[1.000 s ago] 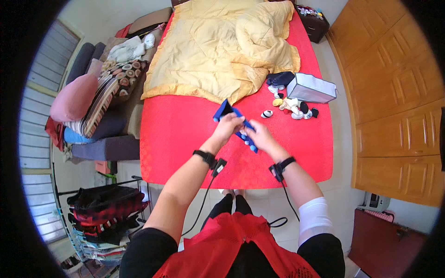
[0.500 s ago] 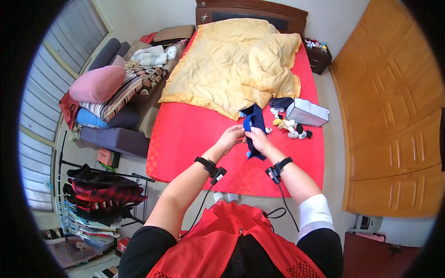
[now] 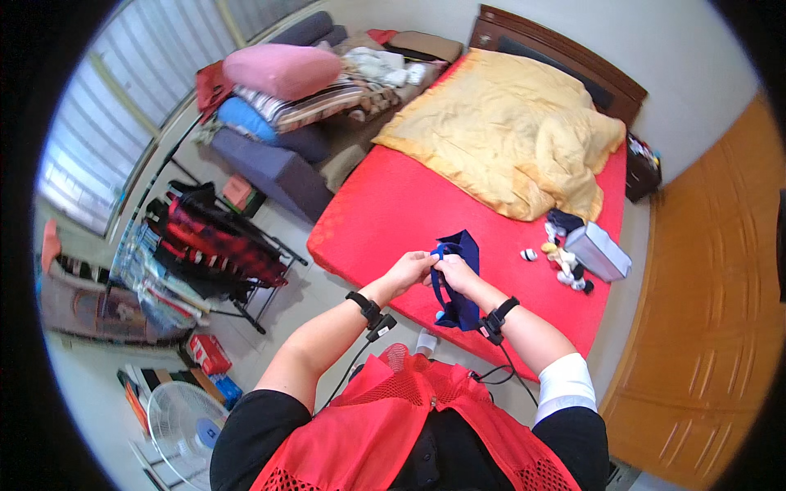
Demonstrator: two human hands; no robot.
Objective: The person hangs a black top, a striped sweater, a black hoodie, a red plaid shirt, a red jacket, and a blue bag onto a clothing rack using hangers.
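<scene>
A dark blue bag (image 3: 467, 314) with a brighter blue strap hangs in front of my body, over the near part of the bed. My left hand (image 3: 412, 272) pinches the strap at its upper left side. Close beside it, my right hand (image 3: 455, 272) is closed on the same strap, its fingertips almost meeting the left ones. Part of the bag is hidden behind my right hand and wrist. A small light blue piece shows at its lower left edge.
A red-covered bed (image 3: 368, 217) bears a rumpled yellow quilt (image 3: 499, 131), a pale box (image 3: 600, 251) and a pile of socks (image 3: 565, 263). To the left stand a clothes rack (image 3: 274, 286), a grey sofa (image 3: 274, 168) and a fan (image 3: 190, 425). A wooden wardrobe (image 3: 704, 327) lines the right.
My view has turned left, so the bed and wardrobe sit farther right and the fan has come into sight. Both hands stay on the bag's strap; more of the bag's dark side shows.
</scene>
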